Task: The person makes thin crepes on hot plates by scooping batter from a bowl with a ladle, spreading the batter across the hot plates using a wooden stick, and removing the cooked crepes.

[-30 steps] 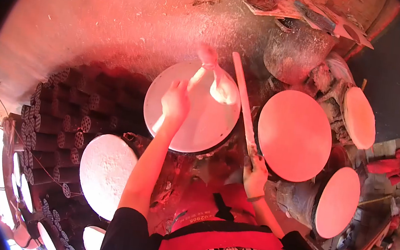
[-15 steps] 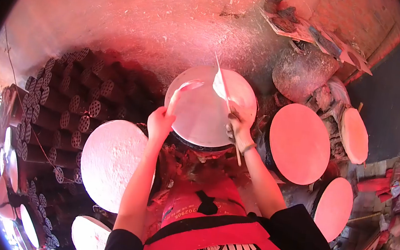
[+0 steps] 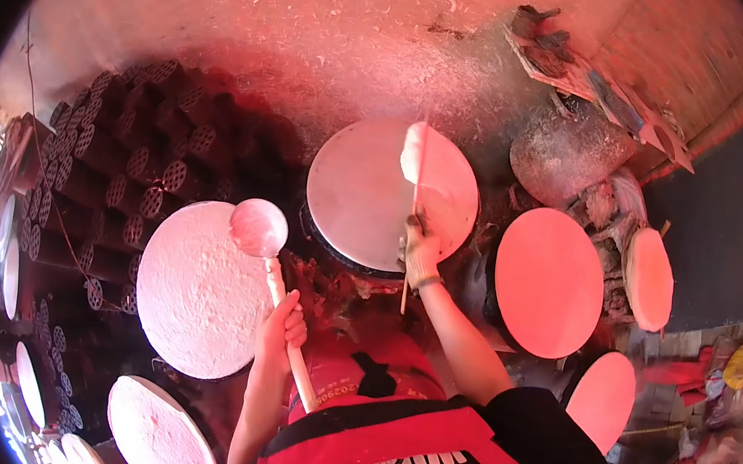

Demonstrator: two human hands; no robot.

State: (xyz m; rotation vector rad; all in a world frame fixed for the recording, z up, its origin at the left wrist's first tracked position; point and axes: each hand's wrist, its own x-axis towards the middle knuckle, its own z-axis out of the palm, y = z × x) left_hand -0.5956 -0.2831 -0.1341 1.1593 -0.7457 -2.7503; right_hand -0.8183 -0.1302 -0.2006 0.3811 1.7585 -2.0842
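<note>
My left hand [image 3: 282,330] is closed around the handle of a ladle [image 3: 258,229], whose round bowl overlaps the right edge of the left griddle [image 3: 189,303] in view. That griddle carries a pale, bumpy layer. Closed as well, my right hand [image 3: 421,254] grips a thin wooden stick [image 3: 415,202] that points away from me over the middle round griddle [image 3: 352,198]. A patch of white batter [image 3: 412,152] lies on this griddle beside the stick's far part. Whether the stick touches the surface I cannot tell.
Perforated cylindrical coal briquettes [image 3: 114,157] are stacked at the left. More round griddles stand at the right [image 3: 549,284], lower right [image 3: 601,400] and lower left [image 3: 156,432]. Behind is a dusty wall [image 3: 322,25], with a rounded mound [image 3: 569,149] and scraps [image 3: 590,83] at the upper right.
My left hand has drawn the ladle back and left, from over the middle griddle to the left one. The stick in my right hand has swung more upright, and the hand has shifted slightly left.
</note>
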